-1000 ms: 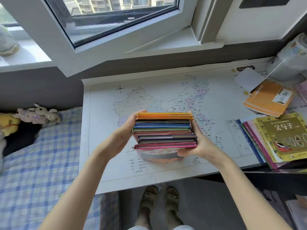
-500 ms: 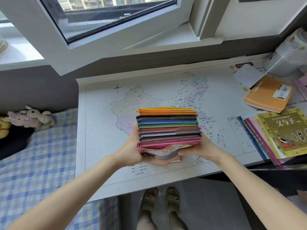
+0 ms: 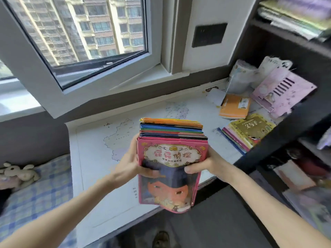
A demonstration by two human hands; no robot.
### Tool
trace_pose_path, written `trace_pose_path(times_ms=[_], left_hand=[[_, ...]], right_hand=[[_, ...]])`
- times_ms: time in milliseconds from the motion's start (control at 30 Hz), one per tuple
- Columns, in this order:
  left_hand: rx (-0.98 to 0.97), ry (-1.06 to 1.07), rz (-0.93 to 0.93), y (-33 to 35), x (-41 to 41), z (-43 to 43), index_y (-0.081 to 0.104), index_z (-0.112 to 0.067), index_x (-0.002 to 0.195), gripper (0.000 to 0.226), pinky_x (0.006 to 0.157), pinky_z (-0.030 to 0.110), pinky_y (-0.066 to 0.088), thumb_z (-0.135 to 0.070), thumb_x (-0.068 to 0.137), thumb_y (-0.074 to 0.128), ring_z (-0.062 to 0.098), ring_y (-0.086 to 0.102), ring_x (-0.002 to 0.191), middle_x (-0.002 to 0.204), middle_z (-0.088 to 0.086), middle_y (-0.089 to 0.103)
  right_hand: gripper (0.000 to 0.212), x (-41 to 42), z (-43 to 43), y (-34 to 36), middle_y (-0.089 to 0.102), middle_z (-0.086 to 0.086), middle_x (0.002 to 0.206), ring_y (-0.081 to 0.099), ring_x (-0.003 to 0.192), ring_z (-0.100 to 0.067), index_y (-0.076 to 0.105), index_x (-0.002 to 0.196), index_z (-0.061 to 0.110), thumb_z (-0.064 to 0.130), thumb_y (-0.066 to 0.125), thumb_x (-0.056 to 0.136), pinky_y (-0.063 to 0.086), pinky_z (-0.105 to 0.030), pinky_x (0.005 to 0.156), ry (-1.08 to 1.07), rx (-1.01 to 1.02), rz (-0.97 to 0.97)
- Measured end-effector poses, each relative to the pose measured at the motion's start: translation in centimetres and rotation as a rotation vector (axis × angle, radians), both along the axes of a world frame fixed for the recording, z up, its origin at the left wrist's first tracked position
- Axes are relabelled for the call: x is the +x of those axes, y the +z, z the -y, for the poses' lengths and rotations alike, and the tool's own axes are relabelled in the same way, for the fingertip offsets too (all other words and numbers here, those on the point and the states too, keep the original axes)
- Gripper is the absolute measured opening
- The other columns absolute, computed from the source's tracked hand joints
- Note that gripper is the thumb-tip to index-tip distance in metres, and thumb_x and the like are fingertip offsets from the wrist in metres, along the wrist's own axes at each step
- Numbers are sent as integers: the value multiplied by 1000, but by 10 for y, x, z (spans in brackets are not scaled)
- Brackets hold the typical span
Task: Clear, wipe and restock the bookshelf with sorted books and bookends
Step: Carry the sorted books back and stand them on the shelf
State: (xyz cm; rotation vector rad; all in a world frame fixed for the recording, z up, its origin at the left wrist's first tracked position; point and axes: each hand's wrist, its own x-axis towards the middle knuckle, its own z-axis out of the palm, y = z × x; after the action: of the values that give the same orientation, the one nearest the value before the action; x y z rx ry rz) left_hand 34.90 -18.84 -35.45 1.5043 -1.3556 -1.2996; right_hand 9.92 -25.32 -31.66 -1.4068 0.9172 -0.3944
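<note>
A thick stack of thin picture books [image 3: 172, 151] is held up off the desk, its pink cover with a masked face turned toward me and an orange book at the far side. My left hand [image 3: 131, 164] grips the stack's left edge, thumb across the cover. My right hand [image 3: 206, 163] grips the right edge the same way. The dark bookshelf [image 3: 290, 43] stands at the right, with papers lying on an upper shelf.
The white desk [image 3: 93, 144] carries a map mat. On its right part lie an orange book [image 3: 234, 106], a fanned pile topped by a yellow book [image 3: 250, 129] and a pink bookend [image 3: 281, 90]. A checked bed [image 3: 35, 190] with plush toys is at left.
Both hands have raised the stack off the desk and tilted it so its pink cover faces me. My view has swung up and right, bringing the bookshelf in.
</note>
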Motion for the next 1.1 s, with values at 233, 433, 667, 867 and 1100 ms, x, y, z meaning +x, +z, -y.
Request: trace_pose_path(times_ms=[233,433,667,867,1100], left_hand=[[-228,-268,17,132,-71,-20,36,-25,130,101,78,30,56,-22,44,87,12,64,105,110,-9,66],[-467,-423,-119,220,-195,-77,44,-28,123,95,73,22,55,-26,38,86,10,66,101,109,-9,68],[-723,-589,-310,318,-365,-109,49,-25,125,94,81,28,54,-27,39,88,16,66,105,114,-4,69],[-906,-716,-392,428,-489,-91,53,-31,125,98,93,48,51,-37,35,91,23,67,103,113,0,69],[-1091,-820,-560,552,-615,-63,60,-17,120,90,85,43,55,-37,37,87,24,71,90,98,3,74]], right_hand=[[80,-79,-86,104,66,-1,123,60,118,-17,49,133,10,6,78,59,46,-44,103,-243,-245,113],[76,-193,-195,196,69,-4,116,63,113,-23,59,124,12,15,79,51,45,-49,100,-486,-494,140],[68,-334,-284,303,74,-3,104,69,101,-26,74,100,24,33,86,33,49,-51,93,-734,-825,102],[58,-428,-309,402,75,-7,87,73,80,-27,76,92,13,4,78,36,58,-33,64,-859,-1020,255],[28,-506,-299,517,74,-4,70,71,61,-19,78,66,14,1,57,53,56,-26,52,-937,-1246,259]])
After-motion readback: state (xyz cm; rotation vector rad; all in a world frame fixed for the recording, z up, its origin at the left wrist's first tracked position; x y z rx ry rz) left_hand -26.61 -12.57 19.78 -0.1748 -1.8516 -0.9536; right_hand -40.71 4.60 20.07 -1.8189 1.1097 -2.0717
